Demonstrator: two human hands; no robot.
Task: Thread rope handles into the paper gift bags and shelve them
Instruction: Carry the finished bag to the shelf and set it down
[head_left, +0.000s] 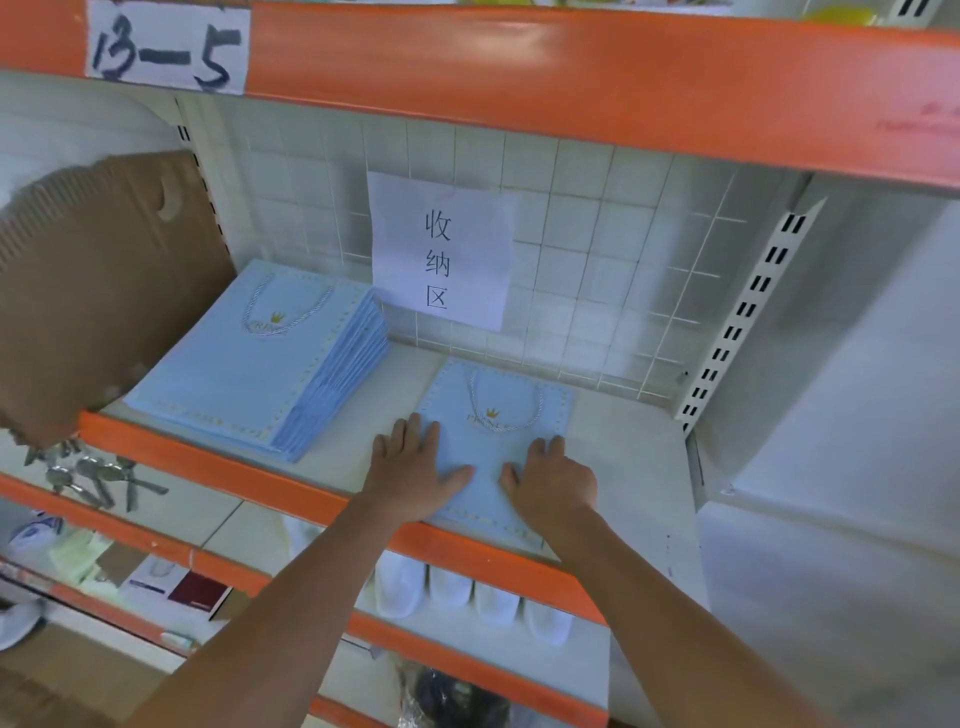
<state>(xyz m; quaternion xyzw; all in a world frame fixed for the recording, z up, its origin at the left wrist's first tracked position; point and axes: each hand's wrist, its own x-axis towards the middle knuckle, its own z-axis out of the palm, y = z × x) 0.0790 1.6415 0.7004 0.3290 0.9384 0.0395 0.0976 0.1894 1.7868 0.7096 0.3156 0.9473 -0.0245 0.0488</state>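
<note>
Forearms reach up from below the frame onto the white shelf (613, 441). Left hand (415, 473): flat, fingers straight and slightly spread, pressing the near left part of a blue gift bag (498, 452). Right hand (553, 480): resting on the bag's near right part, fingers bent at the knuckles, gripping nothing that I can see. Bag: flat on the shelf, near edge at the orange lip (218, 462), rope handle (506, 408) threaded and lying looped over the crown print; pressed, probably, to seat and square it. Stack of like bags (260, 369): left of it and apart, handle uppermost, so a second pile seems begun. Behind: wire grid (597, 291) carrying a printed paper sign (439, 249). Far left: cardboard sheet (98, 280) leaning upright.
</note>
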